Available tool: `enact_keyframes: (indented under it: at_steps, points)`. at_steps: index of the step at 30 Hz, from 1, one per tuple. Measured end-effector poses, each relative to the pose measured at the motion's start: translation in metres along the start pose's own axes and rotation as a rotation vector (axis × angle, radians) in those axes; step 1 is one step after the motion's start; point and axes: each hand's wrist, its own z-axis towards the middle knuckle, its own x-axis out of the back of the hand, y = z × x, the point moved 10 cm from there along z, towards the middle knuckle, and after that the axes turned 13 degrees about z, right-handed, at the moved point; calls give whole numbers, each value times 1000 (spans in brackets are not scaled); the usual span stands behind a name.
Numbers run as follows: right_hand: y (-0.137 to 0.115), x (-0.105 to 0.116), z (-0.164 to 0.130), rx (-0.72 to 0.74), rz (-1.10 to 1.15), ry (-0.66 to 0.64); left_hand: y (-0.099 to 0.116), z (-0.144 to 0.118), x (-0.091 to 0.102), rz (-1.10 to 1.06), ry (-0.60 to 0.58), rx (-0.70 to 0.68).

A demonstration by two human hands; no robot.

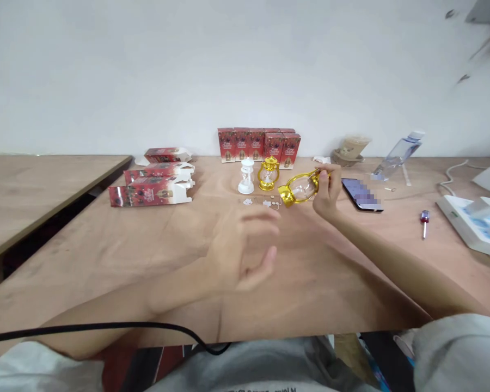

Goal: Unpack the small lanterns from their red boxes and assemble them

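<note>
Pinching a small gold lantern (301, 188) at its top end, the right hand (326, 193) has its fingers curled closed around that end, so the lantern lies tilted on its side, its base pointing left and its clear globe showing between gold frames. It sits low over the wooden table (106, 245), near some tiny loose parts (265, 203) scattered just left of it — whether it touches the surface cannot be told.

The left hand (245, 256) hovers nearer the body, blurred, fingers loosely spread and holding nothing.

As a judgement, the lantern looks light and rigid, thin glossy plastic that could slip under a loose pinch. The clear globe seems the fragile part, so the solid cap or base looks like the safer hold — not the thin bars or the middle.

Behind stand an upright gold lantern (268, 173) and a white lantern (246, 177), just beside each other, with red boxes (258, 144) against the wall. Flattened red cartons (151, 188) lie to the left; a phone (361, 194), a screwdriver (424, 220) and a water bottle (398, 155) lie to the right.
</note>
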Motion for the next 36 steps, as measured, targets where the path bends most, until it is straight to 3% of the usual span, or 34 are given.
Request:
enact_keyframes:
  at_steps: [2, 4, 6, 8, 14, 20, 23, 26, 30, 32, 36]
  points:
    - [1, -5, -25, -126, 147, 65, -21, 9, -10, -12, -17, 101]
    - [3, -27, -50, -293, 363, 3, -52, 3, -33, -98, -119, 284]
    - [-4, -50, -70, -377, 478, -100, -66, -8, -58, -233, -254, 335]
    - [-13, -61, -80, -382, 513, -159, -72, -15, -71, -309, -318, 344]
    - [-20, -45, -83, -296, 350, -47, -100, -15, -54, -235, -133, 427]
    - [-54, -69, -86, -131, 312, -428, -98, -11, -43, -175, -31, 321]
    - [-66, -74, -87, -71, 334, -494, -93, -10, -40, -160, -15, 282]
    - [-53, -68, -82, -161, 366, -396, -97, -11, -41, -201, -17, 316]
    - [-13, -52, -77, -390, 398, -146, -120, -16, -38, -350, 96, 490]
    - [-1, -55, -77, -449, 385, -161, -129, -20, -43, -460, 116, 581]
    - [6, -75, -82, -489, 338, -372, -132, -22, -52, -566, 99, 625]
